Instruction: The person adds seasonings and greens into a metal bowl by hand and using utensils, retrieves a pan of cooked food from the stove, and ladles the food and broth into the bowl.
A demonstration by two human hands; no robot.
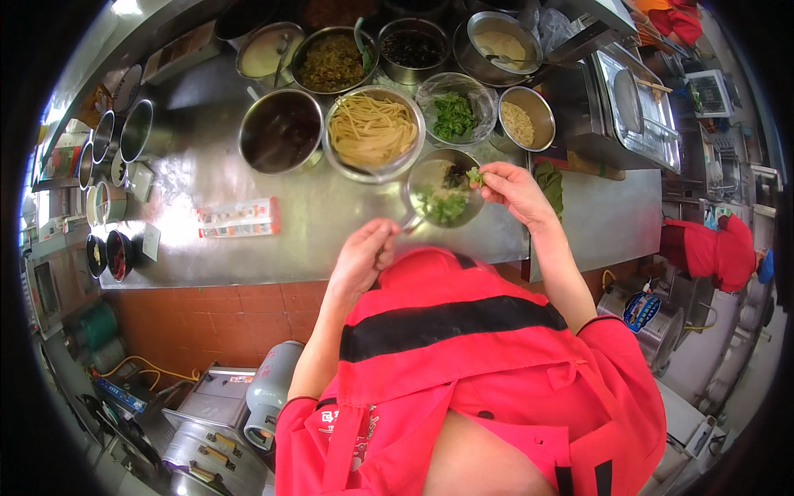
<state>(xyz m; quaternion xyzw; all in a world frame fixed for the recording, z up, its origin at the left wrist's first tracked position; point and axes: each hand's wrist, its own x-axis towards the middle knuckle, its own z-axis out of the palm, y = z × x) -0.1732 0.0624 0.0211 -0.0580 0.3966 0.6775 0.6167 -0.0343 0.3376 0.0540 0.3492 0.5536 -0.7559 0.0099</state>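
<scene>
A metal bowl [428, 170] near the counter's front edge holds pale and dark seasonings and chopped green leaves. My right hand [512, 189] is over its right rim, thumb and fingers pinching a small bit of green herb [475, 177]. Left of the bowl, my left hand [366, 254] is curled. A short metal handle [412, 223] at the bowl's lower left rim runs to its fingertips; the grip itself is partly hidden. Beyond the bowl are a bowl of noodles [372, 130], a plastic-lined bowl of chopped greens [456, 116] and a bowl of pale chopped bits [524, 118].
A pot of dark liquid [281, 131] stands left of the noodles. Pots of sauces and seasonings, including a black one [414, 49], line the back. On the steel counter [316, 232] lies a printed packet [239, 217]. A person in red [713, 253] works at far right.
</scene>
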